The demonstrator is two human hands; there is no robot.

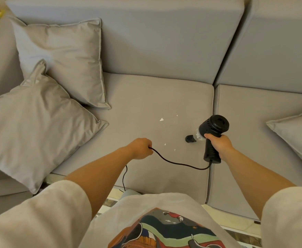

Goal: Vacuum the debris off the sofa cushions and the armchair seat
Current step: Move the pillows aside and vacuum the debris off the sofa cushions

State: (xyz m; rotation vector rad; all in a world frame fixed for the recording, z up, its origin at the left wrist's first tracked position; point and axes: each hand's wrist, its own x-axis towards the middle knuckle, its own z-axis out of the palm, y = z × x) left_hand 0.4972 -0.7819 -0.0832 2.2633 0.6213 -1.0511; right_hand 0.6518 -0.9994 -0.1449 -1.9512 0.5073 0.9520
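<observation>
Vacuum point(211, 135) in right grip point(218, 143), nozzle half-hidden; cord point(175, 162) in left grip point(140, 147), fingers unseen.

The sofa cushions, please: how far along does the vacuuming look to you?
Done: nothing clearly; the right cushion shows no debris. In hand: the right hand grips the vacuum, nozzle down on the middle cushion; the left hand holds the cord. Left: white scraps near the nozzle. No armchair is in view.
</observation>
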